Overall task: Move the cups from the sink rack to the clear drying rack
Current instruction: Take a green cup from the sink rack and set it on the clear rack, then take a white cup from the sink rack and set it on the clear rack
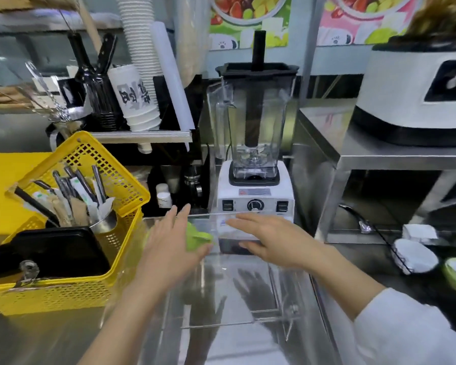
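Note:
A clear acrylic drying rack (284, 316) stands on the steel counter in front of me; its far rim runs below the blender. Both my hands reach over it, fingers spread. My left hand (173, 243) is flat above the rack's left part, partly covering a green object (199, 237) that lies just beyond its fingers. My right hand (267, 239) hovers palm down over the rack's far right part and holds nothing. No cup is in either hand. The sink rack is out of view.
A yellow basket (71, 291) with utensils and a black tray sits at the left. A white blender (256, 164) stands right behind the rack. A steel shelf with a white machine (416, 101) is at the right, with white and green bowls (416, 256) below.

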Tool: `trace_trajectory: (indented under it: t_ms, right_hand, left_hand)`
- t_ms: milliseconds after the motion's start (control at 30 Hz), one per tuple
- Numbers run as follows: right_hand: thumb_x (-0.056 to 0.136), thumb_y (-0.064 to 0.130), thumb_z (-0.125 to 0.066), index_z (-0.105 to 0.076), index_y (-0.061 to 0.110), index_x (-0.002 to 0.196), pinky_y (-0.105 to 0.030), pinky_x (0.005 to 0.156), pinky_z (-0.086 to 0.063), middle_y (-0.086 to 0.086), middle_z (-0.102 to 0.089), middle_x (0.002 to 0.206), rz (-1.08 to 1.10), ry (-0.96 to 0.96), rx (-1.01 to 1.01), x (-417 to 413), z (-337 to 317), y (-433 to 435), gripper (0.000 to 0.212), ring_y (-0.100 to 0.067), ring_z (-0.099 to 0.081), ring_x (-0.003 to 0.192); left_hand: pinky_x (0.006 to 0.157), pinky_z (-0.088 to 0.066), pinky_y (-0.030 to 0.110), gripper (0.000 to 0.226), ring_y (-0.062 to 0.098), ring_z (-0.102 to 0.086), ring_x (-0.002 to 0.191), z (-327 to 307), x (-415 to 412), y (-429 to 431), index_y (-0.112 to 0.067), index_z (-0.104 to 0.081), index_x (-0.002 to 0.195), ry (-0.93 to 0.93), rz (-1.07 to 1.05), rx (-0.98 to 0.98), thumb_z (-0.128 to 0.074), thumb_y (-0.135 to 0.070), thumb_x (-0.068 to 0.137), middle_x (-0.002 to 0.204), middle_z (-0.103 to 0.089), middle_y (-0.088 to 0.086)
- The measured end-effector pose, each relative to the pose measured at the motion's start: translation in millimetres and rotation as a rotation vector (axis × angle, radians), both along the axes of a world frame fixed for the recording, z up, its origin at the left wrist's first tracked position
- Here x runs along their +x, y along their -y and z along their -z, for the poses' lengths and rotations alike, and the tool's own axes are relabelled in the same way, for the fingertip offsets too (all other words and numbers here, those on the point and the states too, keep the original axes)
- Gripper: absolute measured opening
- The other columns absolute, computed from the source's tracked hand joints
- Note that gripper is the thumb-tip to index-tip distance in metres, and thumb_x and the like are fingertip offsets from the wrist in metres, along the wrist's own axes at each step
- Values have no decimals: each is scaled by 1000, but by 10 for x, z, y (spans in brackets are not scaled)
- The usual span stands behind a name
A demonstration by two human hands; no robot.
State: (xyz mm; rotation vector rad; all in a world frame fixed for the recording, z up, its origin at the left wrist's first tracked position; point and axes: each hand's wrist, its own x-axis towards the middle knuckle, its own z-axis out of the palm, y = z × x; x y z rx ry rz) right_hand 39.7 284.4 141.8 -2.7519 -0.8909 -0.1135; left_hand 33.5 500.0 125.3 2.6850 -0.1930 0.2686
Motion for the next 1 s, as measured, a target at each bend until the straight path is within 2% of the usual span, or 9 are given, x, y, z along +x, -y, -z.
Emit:
trace_trajectory:
  t_ms: [100,233,367,500,633,800,867,1000]
  right_hand:
    - [93,28,-44,-30,31,139,-37,99,-40,4,-39,147,75,17,11,-89,-18,408,48,-21,-44,126]
    - [92,26,-45,-36,27,137,-33,84,-42,0,-53,132,180,51,11,-212,15,1011,45,-23,-54,110]
    - [92,25,-46,-40,25,136,-35,89,-43,1,-53,133,303,22,30,-376,102,1702,44,-20,-52,115]
    - [93,27,-46,-38,26,136,-38,91,-44,0,-52,133,440,-54,51,-510,235,2454,44,-22,-52,116]
    - [92,31,-47,-42,27,132,-35,86,-44,1,-52,133,608,-87,89,-625,456,3183,41,-23,-53,115]
    - [92,31,-48,-47,22,128,-37,92,-45,-2,-52,134,839,-195,145,-783,869,4021,38,-24,-52,116]
    - [91,29,-48,-50,17,126,-34,89,-44,-4,-54,133,940,-186,190,-846,1043,4287,37,-25,-54,114]
    - [90,25,-52,-55,9,116,-39,79,-46,-15,-62,117,1150,-205,318,-913,1324,4637,31,-34,-58,104]
  left_hand:
    - [114,-20,38,84,20,-23,140,-135,-52,485,-22,-17,144,53,114,-53,-61,-49,77,153,-26,4]
    - [107,-24,31,77,18,-29,135,-205,-99,1210,-22,-20,143,63,286,-87,-58,-45,80,149,-32,0]
    - [113,-25,37,74,15,-22,140,-126,-92,1953,-28,-19,142,-32,374,-94,-51,-54,82,154,-23,-5]
    - [114,-22,33,71,13,-20,140,-2,-45,2692,-26,-21,142,-77,479,-66,-51,-53,83,153,-24,-3]
    - [112,-27,34,68,16,-28,137,184,27,3394,-24,-27,139,-127,528,-45,-52,-51,83,150,-31,-3]
    - [102,-37,34,60,19,-41,127,553,80,4315,-28,-36,133,-251,577,-90,-57,-49,80,139,-43,-3]
    - [100,-38,33,61,22,-42,126,728,100,4660,-23,-38,132,-304,579,-95,-58,-47,80,138,-45,1]
    - [102,-36,35,61,26,-40,127,1069,115,5221,-16,-39,132,-419,573,-100,-57,-46,82,139,-44,8]
